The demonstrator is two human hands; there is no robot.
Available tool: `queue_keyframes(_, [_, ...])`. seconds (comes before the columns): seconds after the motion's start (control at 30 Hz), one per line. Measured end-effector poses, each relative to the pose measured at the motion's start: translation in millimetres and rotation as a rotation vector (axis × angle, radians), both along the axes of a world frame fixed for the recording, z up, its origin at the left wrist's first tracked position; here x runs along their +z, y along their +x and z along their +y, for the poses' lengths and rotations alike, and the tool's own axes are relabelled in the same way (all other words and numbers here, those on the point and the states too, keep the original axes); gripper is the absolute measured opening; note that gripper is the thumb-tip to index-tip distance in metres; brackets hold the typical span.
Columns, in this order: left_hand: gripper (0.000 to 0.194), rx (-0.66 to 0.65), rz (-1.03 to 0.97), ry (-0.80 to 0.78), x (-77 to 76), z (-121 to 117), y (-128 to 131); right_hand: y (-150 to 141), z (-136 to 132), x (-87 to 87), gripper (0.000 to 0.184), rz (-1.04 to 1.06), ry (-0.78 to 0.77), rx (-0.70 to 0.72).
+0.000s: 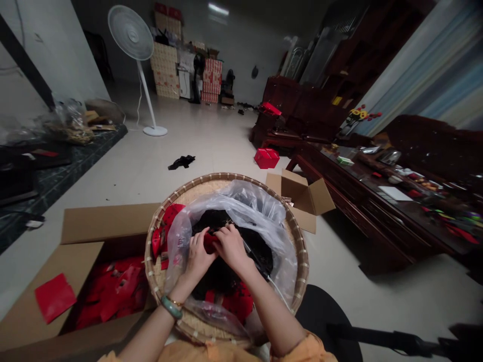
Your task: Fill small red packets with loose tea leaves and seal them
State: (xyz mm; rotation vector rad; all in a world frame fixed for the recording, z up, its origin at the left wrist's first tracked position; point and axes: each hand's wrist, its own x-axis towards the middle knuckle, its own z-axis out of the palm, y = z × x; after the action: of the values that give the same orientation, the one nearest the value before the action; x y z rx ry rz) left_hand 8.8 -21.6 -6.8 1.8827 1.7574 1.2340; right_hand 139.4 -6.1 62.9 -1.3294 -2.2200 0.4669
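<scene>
My left hand (pixel 200 255) and my right hand (pixel 231 247) meet over a round woven bamboo tray (pixel 150 261). Between their bent fingers is a small red packet-like piece (pixel 210 243), partly hidden; both hands grip it. Below them a clear plastic bag (pixel 287 254) lies spread open, with dark loose material (pixel 264 251) inside. Several red pieces (pixel 238 302) lie in the bag close to my forearms, and more red pieces (pixel 160 239) rest at the tray's left side. A slim tool with a white cord (pixel 277 289) lies beside my right wrist, partly covered by it.
At the left stands an open cardboard box (pixel 81 269) full of red pieces, with a red square (pixel 55 297) on its flap. Another open box (pixel 302 193) is beyond the tray's right rim. Dark wooden furniture (pixel 339 201) lines the right; a white fan (pixel 151 108) stands farther back.
</scene>
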Motion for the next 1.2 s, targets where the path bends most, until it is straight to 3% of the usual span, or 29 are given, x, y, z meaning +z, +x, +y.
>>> queue_keyframes(0.13, [0.054, -0.170, -0.105, -0.217, 6.3, 5, -18, 16, 8, -0.2, 0.014, 0.046, -0.118, 0.068])
queue_keyframes(0.3, [0.048, -0.583, -0.507, -0.721, 12.7, 8, -24, 29, 9, 6.0, 0.009, 0.291, -0.369, 0.080])
queue_keyframes(0.4, [0.049, -0.597, -0.729, -0.826, 16.3, 2, -14, 30, 10, 3.4, 0.008, 0.445, -0.486, 0.046])
queue_keyframes(0.5, [0.049, -0.543, -0.797, -0.854, 17.5, -2, -8, 37, 16, -0.1, 0.013, 0.678, -0.566, -0.030])
queue_keyframes(0.6, [0.049, -0.476, -0.845, -0.853, 15.2, 0, -12, 48, 22, -3.4, 0.018, 0.830, -0.524, -0.158])
queue_keyframes(0.8, [0.052, -0.431, -1.053, -0.775, 12.9, 5, -18, 50, 19, -13.8, 0.019, 0.495, -0.370, -0.132])
queue_keyframes(0.9, [0.055, -0.441, -1.077, -0.788, 17.0, 3, -11, 36, 17, -19.4, 0.032, 0.572, -0.305, -0.209])
queue_keyframes(1.07, [0.047, -0.508, -1.038, -0.735, 25.7, 3, -4, 23, 21, -24.3, 0.021, 0.651, -0.439, -0.218])
queue_keyframes(1.2, [0.040, -0.396, -0.973, -0.660, 31.6, 11, -5, 25, 21, -23.4, 0.020, 0.638, -0.533, -0.173])
